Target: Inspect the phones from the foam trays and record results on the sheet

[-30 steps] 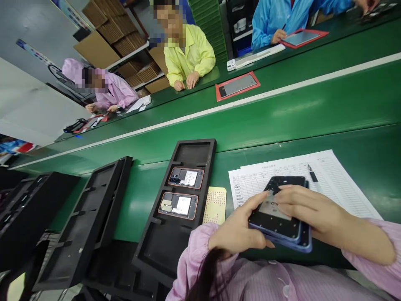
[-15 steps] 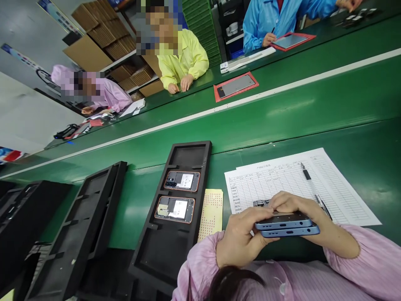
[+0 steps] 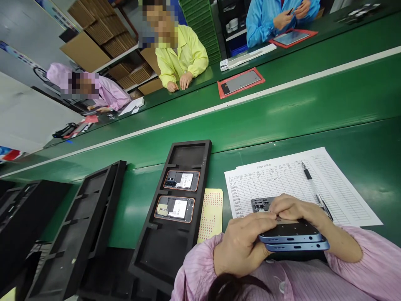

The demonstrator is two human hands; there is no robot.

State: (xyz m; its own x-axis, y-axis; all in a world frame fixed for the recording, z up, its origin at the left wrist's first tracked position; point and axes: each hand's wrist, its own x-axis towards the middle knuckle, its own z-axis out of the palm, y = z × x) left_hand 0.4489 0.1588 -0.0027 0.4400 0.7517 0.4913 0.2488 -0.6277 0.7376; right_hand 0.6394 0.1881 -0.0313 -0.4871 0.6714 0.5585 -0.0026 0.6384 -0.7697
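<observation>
Two blue phone bodies [image 3: 293,241] lie stacked flat, held close to my chest above the near edge of the green bench. My left hand [image 3: 242,246] grips their left end, thumb along the top. My right hand [image 3: 296,209] is curled over the top of the upper phone, fingertips pressed near its camera end. A black foam tray [image 3: 177,209] to the left carries two open phones with orange rims [image 3: 181,180] [image 3: 174,208]. A yellow dotted sticker sheet [image 3: 211,213] lies beside the tray.
A printed form [image 3: 297,179] with a pen [image 3: 308,175] lies on the bench ahead of my hands. More black trays [image 3: 81,225] sit at the left. Across the conveyor belt [image 3: 282,104], several seated people work; a red-framed panel [image 3: 241,81] lies there.
The stacked phones tipped from top-facing to nearly edge-on and dropped closer to my chest. Both hands stayed on them.
</observation>
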